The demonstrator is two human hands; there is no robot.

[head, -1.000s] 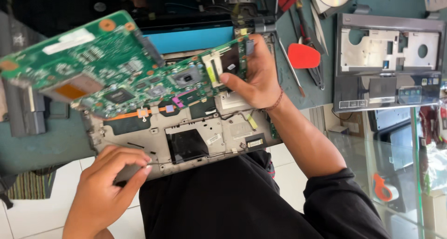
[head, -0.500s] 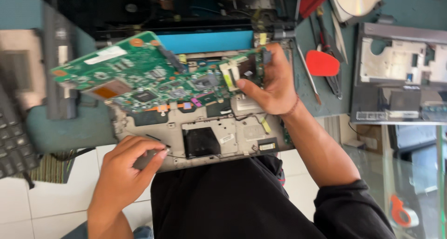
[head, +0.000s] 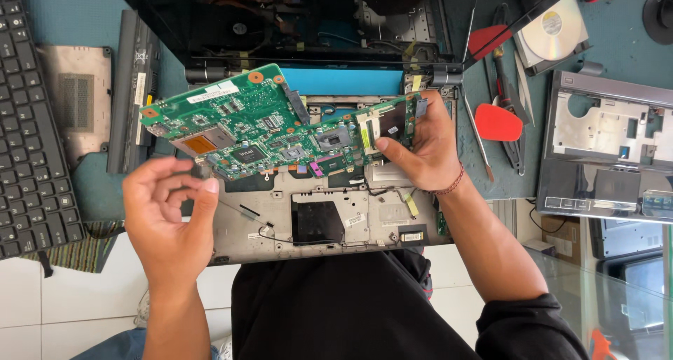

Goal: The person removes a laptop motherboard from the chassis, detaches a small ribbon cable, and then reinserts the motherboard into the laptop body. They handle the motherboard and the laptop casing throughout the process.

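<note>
My right hand (head: 420, 146) pinches the right end of the green circuit board (head: 273, 132), thumb on its face and fingers wrapped behind its edge, so the board hangs in the air at the centre of the frame, above the opened grey laptop base (head: 329, 216) that rests on my lap. The board's long axis runs left to right across the frame, tilted a little so its far left corner sits higher up. My left hand (head: 172, 213) is loose and holds nothing, fingers half curled just below the board's lower left corner, close but not touching; so the right hand alone carries the board, and the free end lies up and to the right of my left hand. On the board a white rectangular sticker (head: 217, 90) lies near the upper left edge, a copper-orange square patch (head: 202, 144) sits lower left, and a pale yellow-green strip (head: 364, 137) stands beside my right thumb. A small white label (head: 354, 220) is stuck inside the base, next to the dark square opening. In the upper right of the frame lies a silver disc (head: 557, 30) in its tray, with a red pick-shaped tool (head: 496, 121) below it. A black keyboard (head: 28, 136) runs down the left edge.
</note>
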